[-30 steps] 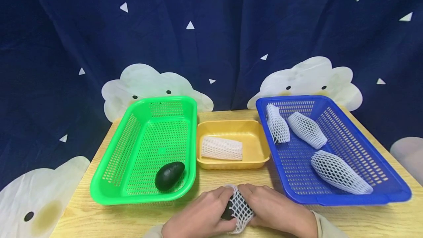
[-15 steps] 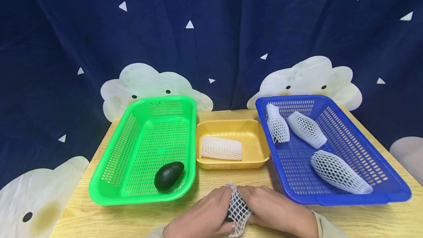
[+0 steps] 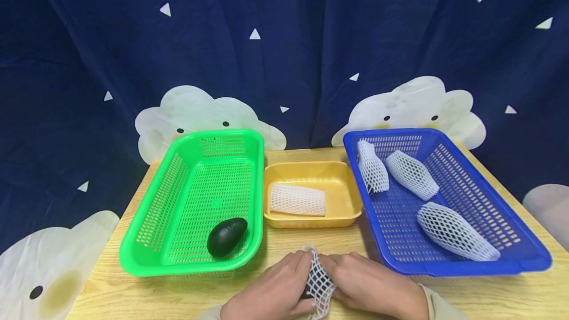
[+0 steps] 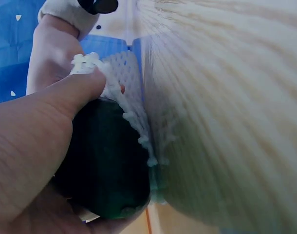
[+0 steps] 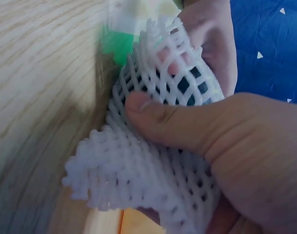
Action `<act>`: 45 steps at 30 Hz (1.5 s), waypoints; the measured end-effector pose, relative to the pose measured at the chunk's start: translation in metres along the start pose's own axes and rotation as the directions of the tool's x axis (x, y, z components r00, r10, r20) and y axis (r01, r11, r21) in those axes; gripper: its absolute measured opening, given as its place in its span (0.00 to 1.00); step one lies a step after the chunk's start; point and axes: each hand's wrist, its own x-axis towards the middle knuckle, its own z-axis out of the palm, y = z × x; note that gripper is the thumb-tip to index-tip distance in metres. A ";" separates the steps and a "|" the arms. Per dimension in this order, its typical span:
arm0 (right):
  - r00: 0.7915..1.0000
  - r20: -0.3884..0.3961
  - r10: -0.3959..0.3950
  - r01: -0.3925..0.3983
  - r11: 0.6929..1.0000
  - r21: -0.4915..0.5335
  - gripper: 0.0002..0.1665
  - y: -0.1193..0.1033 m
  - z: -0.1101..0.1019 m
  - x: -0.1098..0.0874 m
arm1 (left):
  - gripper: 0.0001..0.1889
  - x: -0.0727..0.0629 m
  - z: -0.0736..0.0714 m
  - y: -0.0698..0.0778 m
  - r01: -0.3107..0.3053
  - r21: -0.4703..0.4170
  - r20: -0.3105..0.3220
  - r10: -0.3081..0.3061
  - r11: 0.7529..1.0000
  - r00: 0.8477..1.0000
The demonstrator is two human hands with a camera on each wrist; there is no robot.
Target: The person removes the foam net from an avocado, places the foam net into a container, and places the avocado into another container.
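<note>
At the table's front, a dark green avocado (image 4: pixel 107 156) is partly inside a white foam net sleeve (image 3: pixel 321 283). My left hand (image 3: pixel 275 288) holds the avocado's bare, rounded end; its thumb presses on the net's edge in the left wrist view. From the other side my right hand (image 3: pixel 371 283) grips the net-covered part, thumb across the mesh. The sleeve's loose end (image 5: pixel 114 165) flares open past that thumb in the right wrist view. In the head view the hands hide most of the fruit.
A green basket (image 3: pixel 193 142) at left holds one bare avocado (image 3: pixel 227 237). Between the baskets, a yellow tray (image 3: pixel 342 194) contains a flat white foam net (image 3: pixel 298 199). The blue basket (image 3: pixel 391 241) at right holds three netted fruits, one of them a netted avocado (image 3: pixel 455 231) in front.
The net has slid leftward over more of the avocado, so less dark skin shows between the hands. Both hands keep their hold and have shifted only slightly.
</note>
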 end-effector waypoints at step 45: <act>0.997 0.046 0.063 -0.057 0.992 -0.112 0.20 -0.002 0.006 0.000 | 0.28 0.000 -0.011 0.002 0.015 0.111 -0.124 -0.002 0.994 0.992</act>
